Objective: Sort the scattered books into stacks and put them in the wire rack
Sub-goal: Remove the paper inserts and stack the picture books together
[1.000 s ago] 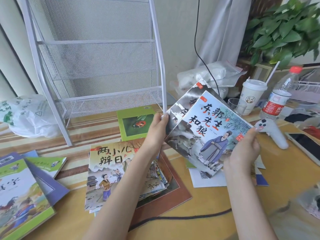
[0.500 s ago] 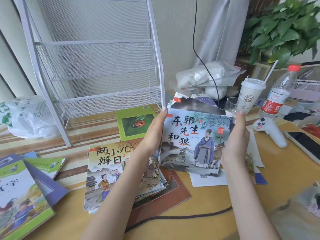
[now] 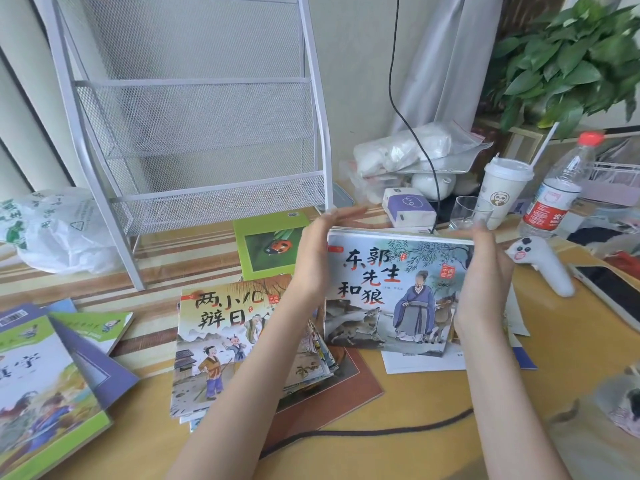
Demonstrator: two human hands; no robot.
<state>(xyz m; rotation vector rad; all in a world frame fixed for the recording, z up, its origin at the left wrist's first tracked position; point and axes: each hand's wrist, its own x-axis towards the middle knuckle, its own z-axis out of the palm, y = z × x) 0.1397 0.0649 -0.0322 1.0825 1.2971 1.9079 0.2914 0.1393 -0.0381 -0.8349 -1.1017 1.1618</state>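
A: Hands?
B: Left hand (image 3: 313, 258) and right hand (image 3: 486, 271) flat against the side edges of a picture-book bundle (image 3: 394, 292), fingers straight. Bundle upright, bottom edge on the worktop (image 3: 433, 403).
A: Other books?
B: Picture-book stack (image 3: 221, 344) lies just left of it, under the left forearm. Ladybird book (image 3: 270, 244) behind that. Green and purple books (image 3: 52, 368) far left.
A: Rack?
B: Wire rack (image 3: 194, 133) at the back, no books in the visible pockets. Cup (image 3: 502, 188) and bottle (image 3: 557, 192) at right.
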